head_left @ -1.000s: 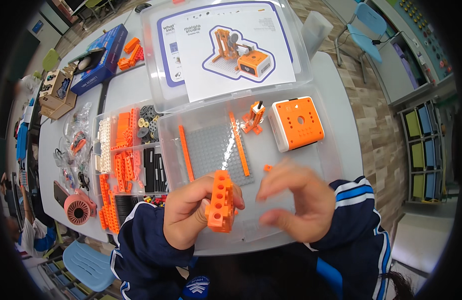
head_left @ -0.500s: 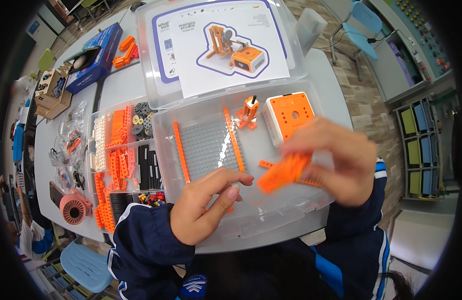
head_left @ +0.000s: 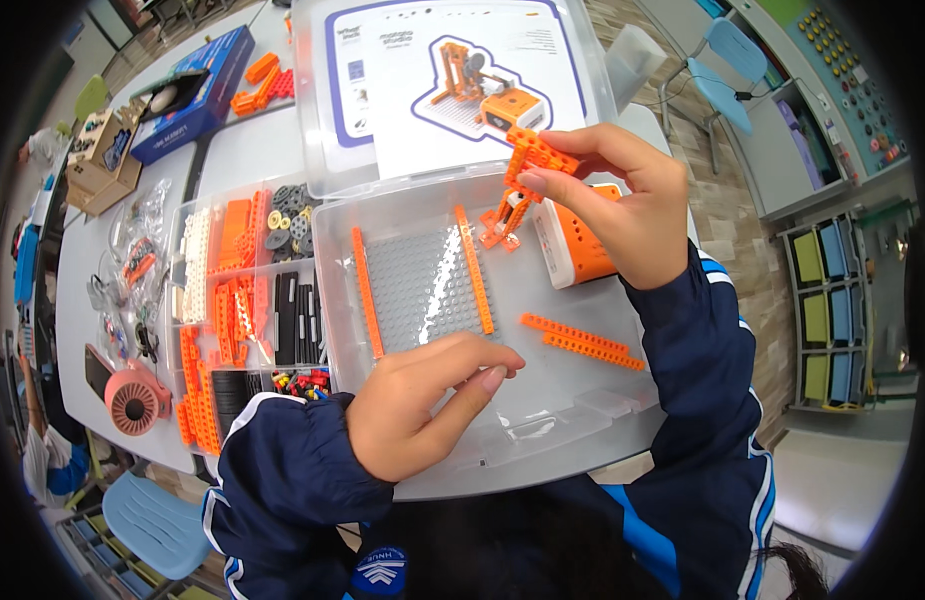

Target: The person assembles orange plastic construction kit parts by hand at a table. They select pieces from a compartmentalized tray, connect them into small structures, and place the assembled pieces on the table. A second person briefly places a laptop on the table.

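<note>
My right hand (head_left: 622, 200) pinches an orange building-block assembly (head_left: 530, 158) between thumb and fingers, raised over the far side of the clear plastic bin (head_left: 542, 425). Just below it, partly hidden, a small orange-and-white block build (head_left: 502, 226) stands beside an orange-and-white box-shaped module (head_left: 572, 245). Over the bin's near part hovers or rests my left hand (head_left: 422, 400), loosely curled with nothing visible in it. Beyond that hand lies a grey studded baseplate (head_left: 412, 285) with an orange beam on its left (head_left: 366, 290) and another on its right (head_left: 474, 270). Two orange beams (head_left: 582, 340) lie together at the bin's right.
On the left, a sorting tray (head_left: 265, 268) holds orange and white blocks, grey gears and black parts. A clear lid (head_left: 317, 165) bearing a printed sheet (head_left: 412, 140) sits behind the bin. Bagged wires (head_left: 132, 260), a pink fan (head_left: 137, 400) and a blue box (head_left: 197, 100) are farther left.
My right hand has moved away from me and up, carrying the orange block assembly from above the two loose beams to above the small standing build. My left hand has barely shifted.
</note>
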Action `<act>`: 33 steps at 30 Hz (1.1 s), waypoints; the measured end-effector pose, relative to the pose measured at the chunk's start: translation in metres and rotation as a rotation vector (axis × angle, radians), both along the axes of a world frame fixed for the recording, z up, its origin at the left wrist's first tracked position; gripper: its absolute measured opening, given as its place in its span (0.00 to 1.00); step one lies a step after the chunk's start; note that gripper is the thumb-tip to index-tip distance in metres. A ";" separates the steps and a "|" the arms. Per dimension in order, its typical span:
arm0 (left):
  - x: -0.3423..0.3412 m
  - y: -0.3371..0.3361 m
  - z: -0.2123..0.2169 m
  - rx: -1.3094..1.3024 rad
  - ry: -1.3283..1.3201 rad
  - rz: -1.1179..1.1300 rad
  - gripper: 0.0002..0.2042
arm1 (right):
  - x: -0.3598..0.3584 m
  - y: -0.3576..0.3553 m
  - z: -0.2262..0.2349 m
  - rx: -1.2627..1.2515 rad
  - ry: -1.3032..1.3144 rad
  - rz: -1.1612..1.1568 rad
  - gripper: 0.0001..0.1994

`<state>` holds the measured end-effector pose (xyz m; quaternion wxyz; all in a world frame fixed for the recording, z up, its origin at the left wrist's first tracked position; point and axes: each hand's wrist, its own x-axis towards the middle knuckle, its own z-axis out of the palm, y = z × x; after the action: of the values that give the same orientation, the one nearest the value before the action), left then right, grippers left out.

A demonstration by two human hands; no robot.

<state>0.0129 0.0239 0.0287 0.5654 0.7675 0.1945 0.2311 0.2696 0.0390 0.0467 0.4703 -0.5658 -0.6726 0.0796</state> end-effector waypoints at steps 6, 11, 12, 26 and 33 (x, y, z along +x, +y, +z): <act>0.000 -0.001 -0.008 0.060 -0.055 0.012 0.07 | -0.005 -0.003 -0.012 0.019 -0.088 -0.048 0.15; -0.001 -0.002 -0.016 0.173 -0.088 0.036 0.07 | -0.008 -0.003 -0.021 -0.023 -0.032 -0.041 0.14; -0.002 -0.003 -0.017 0.188 -0.091 0.038 0.07 | -0.009 -0.003 -0.022 -0.042 -0.014 -0.038 0.14; -0.002 -0.005 -0.020 0.317 -0.027 -0.007 0.08 | -0.019 -0.005 -0.021 -0.131 0.164 -0.040 0.15; -0.002 -0.006 -0.020 0.362 0.002 -0.026 0.10 | -0.018 -0.006 -0.022 -0.132 -0.006 -0.044 0.22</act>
<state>0.0108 0.0183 0.0088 0.4206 0.8595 0.1403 0.2544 0.2514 0.0335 0.0251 0.4314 -0.6104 -0.6548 0.1116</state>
